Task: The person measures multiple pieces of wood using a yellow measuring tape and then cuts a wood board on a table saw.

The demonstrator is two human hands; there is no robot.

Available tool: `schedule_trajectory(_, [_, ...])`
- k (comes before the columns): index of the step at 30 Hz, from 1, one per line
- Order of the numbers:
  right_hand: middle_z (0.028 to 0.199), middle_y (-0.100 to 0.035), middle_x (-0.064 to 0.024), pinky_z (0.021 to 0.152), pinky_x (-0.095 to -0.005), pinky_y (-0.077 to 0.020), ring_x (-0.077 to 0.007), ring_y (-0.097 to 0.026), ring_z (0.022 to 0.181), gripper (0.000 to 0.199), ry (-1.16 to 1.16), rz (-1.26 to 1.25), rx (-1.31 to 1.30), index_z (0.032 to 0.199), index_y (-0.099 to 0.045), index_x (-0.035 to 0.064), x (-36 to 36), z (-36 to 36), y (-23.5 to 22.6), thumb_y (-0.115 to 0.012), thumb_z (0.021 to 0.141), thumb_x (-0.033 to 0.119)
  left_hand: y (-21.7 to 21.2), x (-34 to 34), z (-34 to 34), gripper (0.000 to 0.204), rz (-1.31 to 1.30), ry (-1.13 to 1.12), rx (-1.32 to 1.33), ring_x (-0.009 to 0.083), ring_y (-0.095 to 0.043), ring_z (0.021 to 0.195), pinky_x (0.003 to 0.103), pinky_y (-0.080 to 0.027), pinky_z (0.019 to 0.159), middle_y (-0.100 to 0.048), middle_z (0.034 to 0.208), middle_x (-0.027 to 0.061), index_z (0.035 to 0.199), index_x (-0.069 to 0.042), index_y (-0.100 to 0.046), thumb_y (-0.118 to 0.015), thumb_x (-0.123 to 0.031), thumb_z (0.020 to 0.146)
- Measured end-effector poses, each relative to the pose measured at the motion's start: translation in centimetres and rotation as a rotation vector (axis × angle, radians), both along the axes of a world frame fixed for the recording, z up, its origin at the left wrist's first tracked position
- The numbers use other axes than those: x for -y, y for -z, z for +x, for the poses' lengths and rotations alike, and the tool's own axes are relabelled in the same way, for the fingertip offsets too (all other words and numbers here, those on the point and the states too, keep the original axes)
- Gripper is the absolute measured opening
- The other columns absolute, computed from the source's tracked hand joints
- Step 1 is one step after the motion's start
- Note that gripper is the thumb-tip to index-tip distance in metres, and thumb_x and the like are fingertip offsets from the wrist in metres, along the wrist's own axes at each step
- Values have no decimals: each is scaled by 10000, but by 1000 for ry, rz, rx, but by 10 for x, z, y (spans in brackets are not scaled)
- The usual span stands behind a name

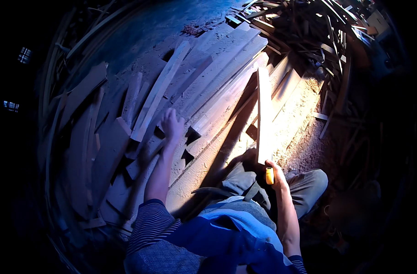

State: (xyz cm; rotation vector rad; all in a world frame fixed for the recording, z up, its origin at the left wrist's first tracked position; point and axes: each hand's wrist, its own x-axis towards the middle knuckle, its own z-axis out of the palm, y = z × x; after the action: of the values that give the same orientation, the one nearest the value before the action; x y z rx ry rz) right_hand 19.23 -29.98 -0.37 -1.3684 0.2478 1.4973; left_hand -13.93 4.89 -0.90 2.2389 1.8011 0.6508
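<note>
My left hand (173,125) reaches out over the stacked boards, its fingers curled. Whatever it might be holding is too small or hidden to make out. Closest to it are a long pale plank (160,93) and the dusty boards beside it. At my right knee, my right hand (278,177) is closed around a small yellow object (269,176), whose exact kind does not show. The thumb side of that hand is by the near end of a brightly lit narrow plank (263,114), which extends away from me. I cannot tell whether the hand touches it.
Sawdust-covered boards (217,77) lie side by side ahead of me. More planks (85,137) lean at the left. A tangled heap of offcuts (304,32) fills the far right, with sawdust (300,132) below. My bent knee (311,189) is beside the right hand.
</note>
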Motion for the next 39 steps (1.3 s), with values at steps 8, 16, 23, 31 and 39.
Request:
schedule_trajectory(8, [799,-638,-12,523,-303,-514,-149,-604,603,227,121,46,-43,996,-645,111,14,2,17,-708,883,297,-22,-98,-143,775,-491,-143,-123,335,-429,1391,418,-347,1143,-430,1509,231,1497,19,-367,-702,-336,895])
schedule_trajectory(16, [818,-662,4,597,-242,-550,-122,-644,682,199,112,139,-154,1005,-649,99,-7,0,-20,-737,872,217,-54,-21,-67,572,-772,-125,1003,187,-629,1046,328,-492,916,-648,1155,92,1305,1,-565,-640,-466,983])
schedule_trajectory(23, [824,-666,-10,594,-260,-554,-132,-651,682,209,62,171,-131,999,-656,102,-2,2,-3,-751,881,246,-6,97,-21,621,-1024,66,1755,165,-621,903,323,-534,817,-629,1104,70,1351,-62,-532,-436,-589,1036])
schedule_trajectory(31, [941,-698,-105,642,-309,-588,-188,-695,747,319,149,259,-69,1112,-642,-1,-11,-5,-45,-662,918,252,-12,126,39,610,-1321,350,2099,220,-608,825,306,-539,640,-607,1084,131,1325,-29,-523,-511,-548,1004])
schedule_trajectory(39, [784,-588,35,599,-271,-452,-96,-539,660,178,101,159,167,905,-634,136,-9,-4,-69,-703,879,298,-11,121,74,573,-1291,135,1578,199,-670,891,364,-579,791,-633,1071,82,1351,-75,-505,-680,-450,954])
